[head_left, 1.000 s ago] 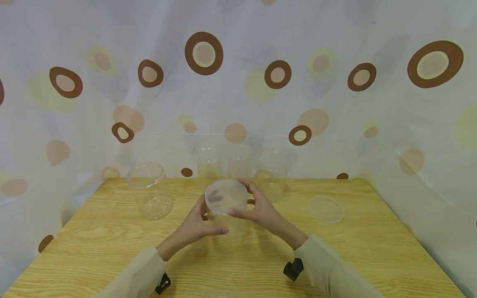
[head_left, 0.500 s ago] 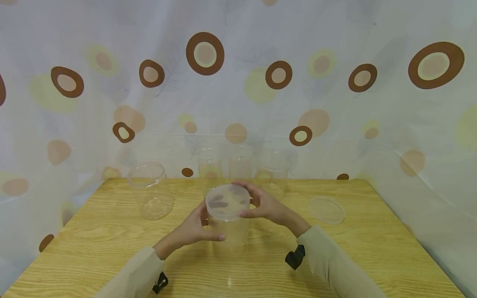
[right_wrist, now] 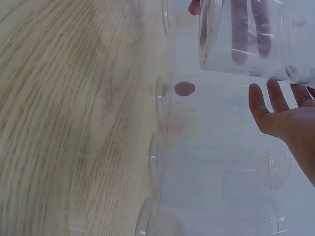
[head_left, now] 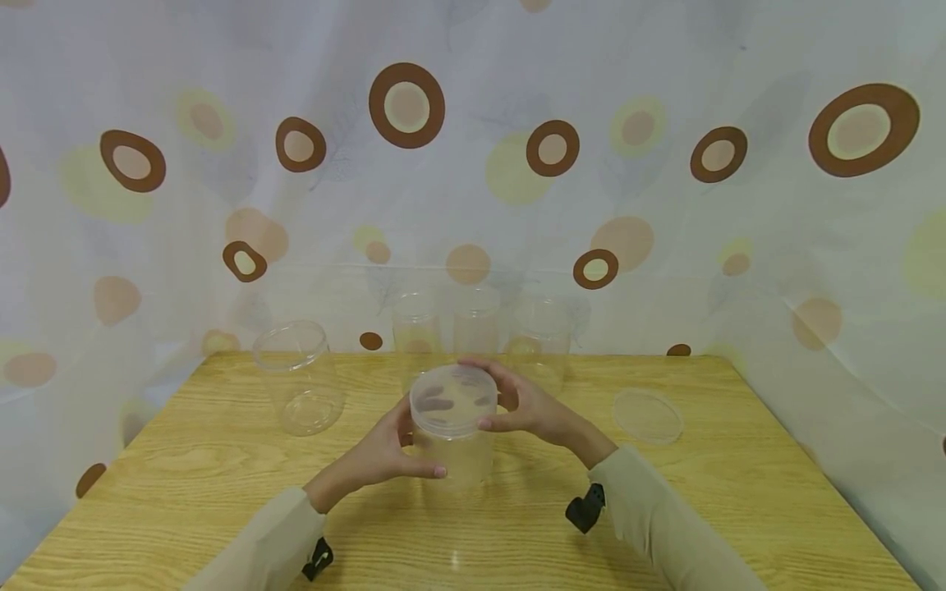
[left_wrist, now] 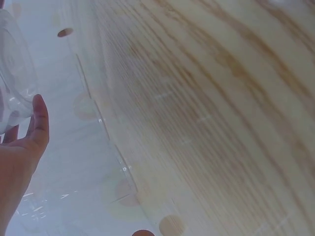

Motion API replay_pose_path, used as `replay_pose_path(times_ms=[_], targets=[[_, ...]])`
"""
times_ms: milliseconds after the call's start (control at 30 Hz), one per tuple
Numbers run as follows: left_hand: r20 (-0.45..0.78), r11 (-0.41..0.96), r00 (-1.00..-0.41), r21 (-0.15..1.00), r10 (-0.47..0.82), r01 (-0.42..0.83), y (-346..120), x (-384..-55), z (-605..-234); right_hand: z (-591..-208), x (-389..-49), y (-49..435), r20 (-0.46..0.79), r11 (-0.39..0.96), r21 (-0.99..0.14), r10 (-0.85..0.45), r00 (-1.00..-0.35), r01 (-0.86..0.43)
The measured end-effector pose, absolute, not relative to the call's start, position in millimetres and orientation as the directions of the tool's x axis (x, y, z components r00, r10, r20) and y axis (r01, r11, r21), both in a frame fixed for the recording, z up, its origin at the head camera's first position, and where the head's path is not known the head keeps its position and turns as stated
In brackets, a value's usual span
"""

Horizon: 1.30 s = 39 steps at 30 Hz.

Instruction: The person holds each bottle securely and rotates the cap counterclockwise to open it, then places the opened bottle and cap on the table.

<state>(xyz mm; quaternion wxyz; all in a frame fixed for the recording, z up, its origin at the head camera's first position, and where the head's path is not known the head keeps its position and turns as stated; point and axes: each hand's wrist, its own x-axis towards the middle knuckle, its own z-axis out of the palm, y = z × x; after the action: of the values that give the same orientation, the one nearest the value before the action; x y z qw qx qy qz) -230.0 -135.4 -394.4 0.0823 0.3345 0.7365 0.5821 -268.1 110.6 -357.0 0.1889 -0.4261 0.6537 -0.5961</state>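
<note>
A clear plastic jar (head_left: 460, 464), topped by a frosted round lid (head_left: 454, 400), is held upright near the middle of the table. My left hand (head_left: 384, 447) grips the jar's left side, thumb across the front and fingers behind the wall. At the lid's right edge, my right hand (head_left: 528, 406) grips the rim between thumb and fingers. Through the clear wall in the right wrist view, the left hand's fingers (right_wrist: 261, 29) show behind the jar (right_wrist: 226, 49). The left wrist view catches only part of the jar (left_wrist: 17, 64) and the left hand (left_wrist: 24, 152).
An open clear jar (head_left: 299, 377) stands at the left. Three more clear jars, including the right one (head_left: 543, 345), line the back edge. A loose flat clear lid (head_left: 649, 416) lies at the right on the wooden table (head_left: 185, 492). A patterned curtain (head_left: 473, 205) hangs behind.
The lidded jar has come slightly lower and toward the front, both hands moving with it. My right hand has shifted a little to the right along the rim. Over the last half second almost nothing moves.
</note>
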Motion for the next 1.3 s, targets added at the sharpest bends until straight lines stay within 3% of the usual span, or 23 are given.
replay_pose_path(times_ms=[333, 667, 833, 1000, 1300], targets=[[0.291, 0.079, -0.76, 0.909, 0.581, 0.409, -134, -231, -397, -357, -263, 112, 0.251, -0.047, -0.941, -0.76, -0.599, -0.334], [0.325, 0.101, -0.785, 0.893, 0.528, 0.438, -132, -231, -396, -359, -243, 98, 0.287, 0.09, -0.908, -0.577, -0.764, -0.409], [0.334, 0.085, -0.788, 0.896, 0.518, 0.436, -131, -232, -396, -359, -239, 93, 0.288, 0.116, -0.909, -0.52, -0.804, -0.401], [0.327, 0.069, -0.781, 0.903, 0.532, 0.425, -132, -231, -397, -358, -241, 95, 0.293, 0.098, -0.907, -0.55, -0.782, -0.409], [0.311, 0.059, -0.735, 0.901, 0.603, 0.43, -136, -231, -397, -356, -253, 104, 0.298, -0.043, -0.927, -0.685, -0.664, -0.372]])
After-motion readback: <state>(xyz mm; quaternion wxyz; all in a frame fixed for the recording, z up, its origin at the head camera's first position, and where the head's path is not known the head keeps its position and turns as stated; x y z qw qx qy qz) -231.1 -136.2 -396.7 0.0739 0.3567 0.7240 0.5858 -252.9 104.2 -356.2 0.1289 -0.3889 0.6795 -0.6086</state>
